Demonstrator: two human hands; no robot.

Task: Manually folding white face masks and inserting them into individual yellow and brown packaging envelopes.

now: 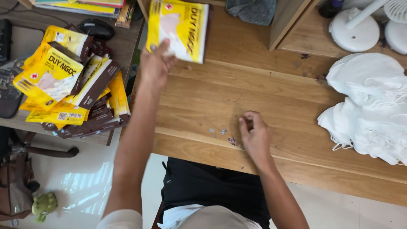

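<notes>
A yellow packet (180, 26) is pinched at its lower left corner in the grip of the left hand (154, 63), with the thumb on the front face and the remaining fingers hidden behind it; the packet is held up over the far left part of the wooden worktop (271, 106), its upper end toward the far edge. The left forearm is stretched out above the worktop's left edge. The grip of the right hand (254, 135) is loosely curled, with the fingertips bent down and touching the wood near the near edge, and nothing can be seen held in it. Just beside those fingertips, on their left, a few small scraps (222, 133) are scattered on the bare wood. At the right end of the worktop a heap of white masks (373, 106) is piled, well apart from both hands, and behind it, at the far right corner, the round white base of a fan (354, 29) is set on a lower wooden surface. A grey cloth (250, 10) is seen at the far edge, just right of the packet. To the left, on a separate darker table (123, 42), a loose stack of yellow and brown packets (72, 85) is spread, with a black mouse (96, 28) behind it. On the pale floor below, a small green toy (42, 205) is lying.
</notes>
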